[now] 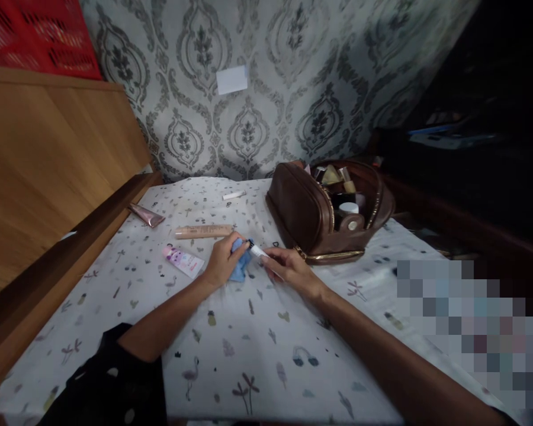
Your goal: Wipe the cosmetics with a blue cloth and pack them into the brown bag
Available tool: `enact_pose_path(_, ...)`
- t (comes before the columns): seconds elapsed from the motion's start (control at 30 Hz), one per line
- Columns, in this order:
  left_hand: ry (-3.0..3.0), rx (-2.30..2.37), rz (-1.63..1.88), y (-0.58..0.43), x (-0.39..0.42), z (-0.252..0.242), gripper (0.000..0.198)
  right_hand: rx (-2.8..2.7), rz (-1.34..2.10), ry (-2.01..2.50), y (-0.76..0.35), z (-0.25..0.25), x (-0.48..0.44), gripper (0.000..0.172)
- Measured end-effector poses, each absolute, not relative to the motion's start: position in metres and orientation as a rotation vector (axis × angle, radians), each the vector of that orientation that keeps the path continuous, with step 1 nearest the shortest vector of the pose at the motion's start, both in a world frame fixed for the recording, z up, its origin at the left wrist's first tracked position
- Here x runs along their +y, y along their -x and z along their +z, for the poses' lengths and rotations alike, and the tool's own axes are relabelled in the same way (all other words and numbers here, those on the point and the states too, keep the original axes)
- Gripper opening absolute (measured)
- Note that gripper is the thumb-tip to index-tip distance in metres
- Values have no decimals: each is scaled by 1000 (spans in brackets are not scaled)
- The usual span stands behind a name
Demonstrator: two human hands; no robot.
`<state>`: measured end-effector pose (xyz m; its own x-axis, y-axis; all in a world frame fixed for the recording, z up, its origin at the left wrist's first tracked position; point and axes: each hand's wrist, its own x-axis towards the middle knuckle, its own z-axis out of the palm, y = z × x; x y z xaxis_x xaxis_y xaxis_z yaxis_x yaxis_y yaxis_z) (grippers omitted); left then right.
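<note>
Over the middle of the patterned sheet, my left hand (224, 260) is closed round a crumpled blue cloth (238, 269). Between the fingers of my right hand (293, 269) is a slim white tube (258, 251), its dark end touching the cloth. A beige tube (203, 231) lies just beyond my left hand. Closer to that wrist rests a pink and white squeeze tube (183, 260). Beyond my right hand stands an unzipped brown cosmetic bag (299, 204) with several small containers inside, among them a white-lidded jar (349, 209).
A small white stick-like item (234, 195) lies near the wall, and a metallic pink tube (146, 215) at the far left. A wooden cabinet (62, 130) with a red plastic crate (39, 35) on top borders the left side. Patterned wallpaper (249, 133) closes off the back.
</note>
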<state>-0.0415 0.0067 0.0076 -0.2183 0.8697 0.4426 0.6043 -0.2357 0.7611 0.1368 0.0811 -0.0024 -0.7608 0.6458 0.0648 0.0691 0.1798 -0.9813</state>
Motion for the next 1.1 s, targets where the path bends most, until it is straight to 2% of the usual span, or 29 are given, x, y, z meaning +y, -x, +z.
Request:
enact_pose_path(0.23,-1587,1610,1643,48,12,7,41,-1970,1680,616,-136,2,74,47)
enact_pose_path(0.43,-1616,1434,1402,46,6,13,33,-1891,1636,636,-136,4,71,52)
enact_pose_path(0.77,-1590,1381,1386,49,6,16,29,-1896,1696,597,-136,5,71,50)
enact_pose_path(0.9,-1563,1368,1382,50,8,12,28,-1951,1571,621,-136,4,70,42)
enact_pose_path(1.1,-1541,1397,1376,50,8,10,30,-2043,1119,643,-136,-1,69,23)
